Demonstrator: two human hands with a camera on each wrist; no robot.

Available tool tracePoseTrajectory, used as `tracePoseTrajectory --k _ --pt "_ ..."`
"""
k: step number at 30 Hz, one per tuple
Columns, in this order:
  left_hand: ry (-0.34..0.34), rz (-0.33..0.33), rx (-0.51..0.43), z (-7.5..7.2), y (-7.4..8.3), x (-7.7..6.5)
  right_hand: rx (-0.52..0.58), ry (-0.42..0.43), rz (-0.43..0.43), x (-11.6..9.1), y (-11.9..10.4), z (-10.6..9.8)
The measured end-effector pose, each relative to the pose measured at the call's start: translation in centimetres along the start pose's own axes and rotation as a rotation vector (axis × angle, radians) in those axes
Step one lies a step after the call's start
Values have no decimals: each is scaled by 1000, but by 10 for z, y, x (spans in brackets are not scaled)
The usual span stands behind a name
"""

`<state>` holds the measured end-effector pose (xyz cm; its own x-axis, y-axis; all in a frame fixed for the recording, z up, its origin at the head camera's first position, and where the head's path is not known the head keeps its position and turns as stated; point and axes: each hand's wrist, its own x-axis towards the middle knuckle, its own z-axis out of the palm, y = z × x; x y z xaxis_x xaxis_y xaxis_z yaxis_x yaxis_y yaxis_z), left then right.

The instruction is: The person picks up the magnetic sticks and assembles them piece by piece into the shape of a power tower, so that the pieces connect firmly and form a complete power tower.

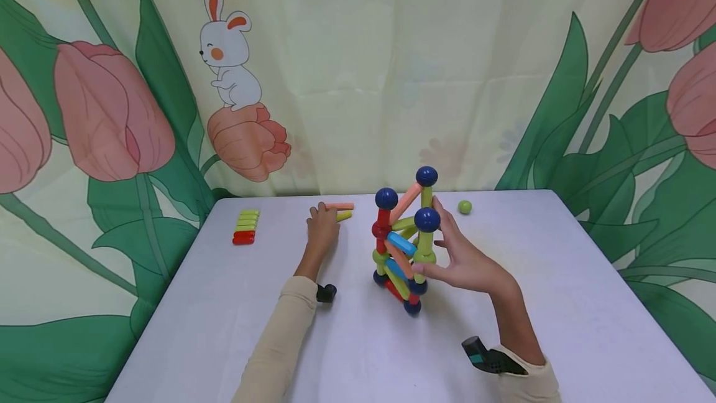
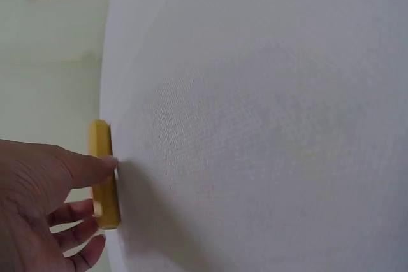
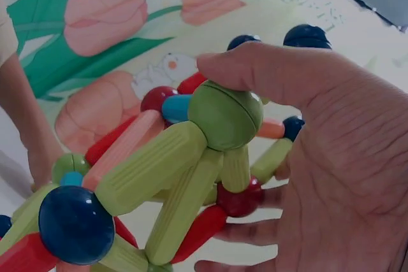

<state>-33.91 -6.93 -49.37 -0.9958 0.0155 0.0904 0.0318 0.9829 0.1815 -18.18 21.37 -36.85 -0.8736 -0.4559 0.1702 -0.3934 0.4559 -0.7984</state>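
A tower of magnetic balls and sticks (image 1: 402, 245) stands upright on the table, right of the middle. It joins blue, green and red balls with red, yellow-green, blue and orange sticks. My right hand (image 1: 468, 260) grips its right side, the thumb on a green ball (image 3: 225, 116) and the fingers round the far side. Toward the back of the table, my left hand (image 1: 322, 229) pinches a yellow magnetic stick (image 2: 104, 176) between thumb and fingers. Just behind that stick lies an orange stick (image 1: 339, 206), partly covered by the left hand in the head view.
At the back left, yellow-green sticks (image 1: 247, 220) and red sticks (image 1: 243, 238) lie in a stacked row. A loose green ball (image 1: 465, 207) rests near the back edge, right of the tower. A printed curtain (image 1: 358, 79) hangs behind the white table (image 1: 224, 341).
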Motion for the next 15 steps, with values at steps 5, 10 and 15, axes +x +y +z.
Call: tracePoseTrajectory --k 5,10,15 --pt "-144 -8 -66 -3 1 4 65 -31 -54 -1 12 -9" --pt "-225 115 -515 4 -1 16 193 -64 -122 -4 28 -20" --pt "-373 188 -1012 -42 39 -7 337 -71 -204 -6 44 -30"
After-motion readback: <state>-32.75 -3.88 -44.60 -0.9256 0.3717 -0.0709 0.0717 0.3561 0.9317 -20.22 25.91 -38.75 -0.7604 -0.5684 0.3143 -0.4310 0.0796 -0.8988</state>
